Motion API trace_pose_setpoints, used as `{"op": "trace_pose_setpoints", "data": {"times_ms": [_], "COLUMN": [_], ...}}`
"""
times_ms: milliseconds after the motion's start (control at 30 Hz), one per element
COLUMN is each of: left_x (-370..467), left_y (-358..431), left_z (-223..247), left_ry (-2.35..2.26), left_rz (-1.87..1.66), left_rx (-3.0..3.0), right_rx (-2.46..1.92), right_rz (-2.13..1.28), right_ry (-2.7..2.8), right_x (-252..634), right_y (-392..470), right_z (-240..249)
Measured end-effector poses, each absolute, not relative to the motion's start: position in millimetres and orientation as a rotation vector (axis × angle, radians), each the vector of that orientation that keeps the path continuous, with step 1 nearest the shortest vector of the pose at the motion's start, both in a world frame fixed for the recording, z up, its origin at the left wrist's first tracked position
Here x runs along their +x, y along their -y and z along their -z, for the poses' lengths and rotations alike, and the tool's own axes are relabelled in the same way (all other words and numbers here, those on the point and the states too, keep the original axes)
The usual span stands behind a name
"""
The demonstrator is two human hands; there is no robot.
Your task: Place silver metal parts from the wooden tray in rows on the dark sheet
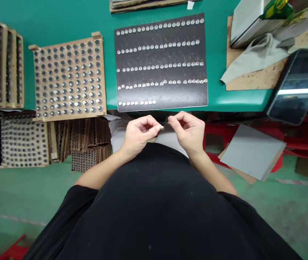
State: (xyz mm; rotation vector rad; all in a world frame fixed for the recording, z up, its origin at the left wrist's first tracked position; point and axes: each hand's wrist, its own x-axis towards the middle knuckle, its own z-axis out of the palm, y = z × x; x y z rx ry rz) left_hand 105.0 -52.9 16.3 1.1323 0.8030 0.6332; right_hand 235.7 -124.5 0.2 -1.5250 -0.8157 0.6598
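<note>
Between the thumb and index finger of my left hand (141, 134) is a small round metallic part (162, 128). My right hand (188, 130) is pinched just to the right of it, and what its fingertips hold is too small to make out. Both hands are in front of my body, below the table edge. Beyond them lies a black board (159, 95) with rows of small shiny round parts; the nearest row is shorter than the others. A wooden tray (103, 83) of dark and silver cylindrical parts sits left of the board.
Wooden trays (18, 72) stand upright at the far left, with more trays (25, 142) below table level. At the right are a phone (296, 86), a grey cloth (257, 57) and a white box (247, 21). Grey sheets (253, 151) lie on a red stool.
</note>
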Motion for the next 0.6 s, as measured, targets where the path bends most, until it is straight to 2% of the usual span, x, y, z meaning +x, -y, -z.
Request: {"op": "trace_pose_setpoints", "data": {"times_ms": [100,267,600], "left_x": [104.6,105.1,105.6], "left_y": [52.9,53.3,54.6], "left_z": [-15.1,-13.9,-16.9], "left_ry": [-0.806,-0.809,-0.835], "left_rz": [-0.625,-0.655,-0.626], "left_rx": [1.102,1.128,1.089], "right_rx": [-1.555,-1.366,-1.368], "right_rz": [-0.676,-0.969,-0.863], "right_ry": [0.779,0.926,0.958], "right_x": [234.8,235.2,235.3], "right_y": [126.7,131.8,131.3], "right_z": [3.0,-0.9,0.0]}}
